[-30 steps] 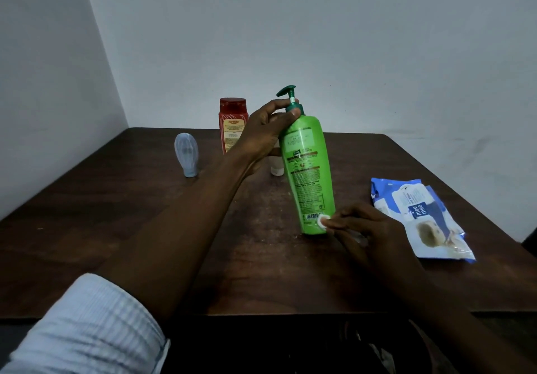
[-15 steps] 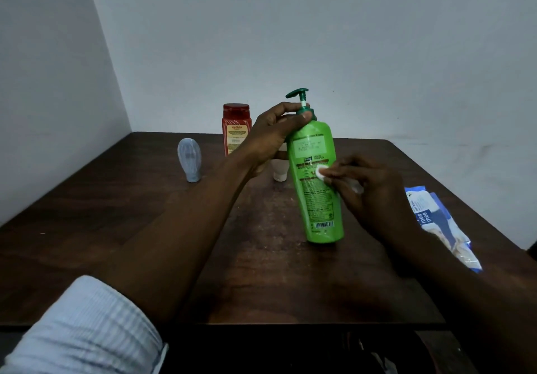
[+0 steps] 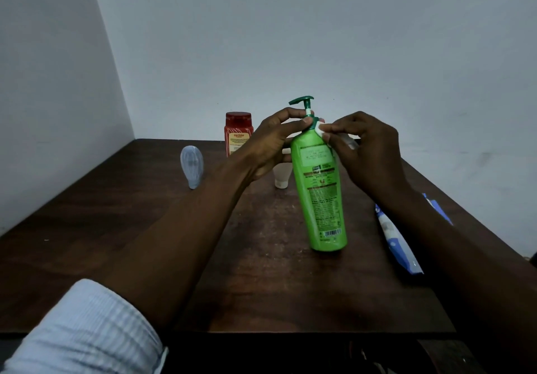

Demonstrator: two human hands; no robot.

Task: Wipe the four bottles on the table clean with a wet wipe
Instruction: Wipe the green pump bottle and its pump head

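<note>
A tall green pump bottle (image 3: 321, 196) stands on the dark wooden table (image 3: 116, 228), leaning slightly left. My left hand (image 3: 271, 144) grips its neck just under the dark green pump. My right hand (image 3: 366, 150) pinches a small white wet wipe (image 3: 320, 128) and presses it against the bottle's shoulder. Behind stand a red-capped bottle (image 3: 236, 132), a pale blue inverted bottle (image 3: 191, 166) and a small white tube (image 3: 282, 174), the tube partly hidden by my left hand.
A blue and white pack of wet wipes (image 3: 395, 240) lies at the right side of the table, partly covered by my right forearm. Two pale walls meet behind the table's far left corner. The table's front edge runs just beyond my sleeve.
My right hand has slid the wipe up the green bottle, from near its base past the label to its shoulder. My left hand has stayed on the neck.
</note>
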